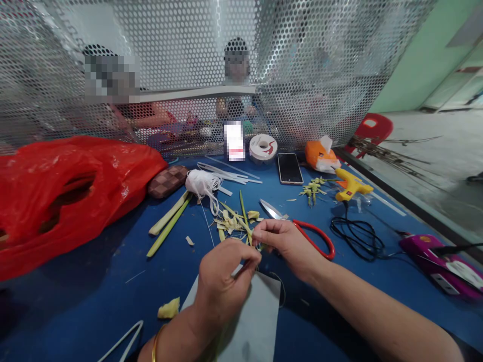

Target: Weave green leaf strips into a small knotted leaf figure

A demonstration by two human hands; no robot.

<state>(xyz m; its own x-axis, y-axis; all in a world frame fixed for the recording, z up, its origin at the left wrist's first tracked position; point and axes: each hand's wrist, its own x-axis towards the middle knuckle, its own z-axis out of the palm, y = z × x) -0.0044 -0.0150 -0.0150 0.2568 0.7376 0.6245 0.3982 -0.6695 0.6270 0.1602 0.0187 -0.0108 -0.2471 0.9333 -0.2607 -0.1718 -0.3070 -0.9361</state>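
Note:
My left hand and my right hand meet over the blue table, both with fingers pinched. Between them they pinch a thin green leaf strip that rises from the fingertips. What else the fingers hold is hidden. A pile of leaf scraps lies just beyond the hands. Red-handled scissors lie shut right behind my right hand. A grey sheet lies under my left wrist.
A red plastic bag fills the left. Long leaf stalks, white string, a phone, a tape roll, a yellow glue gun with black cord, and a purple box surround the hands. Two people sit behind a perforated screen.

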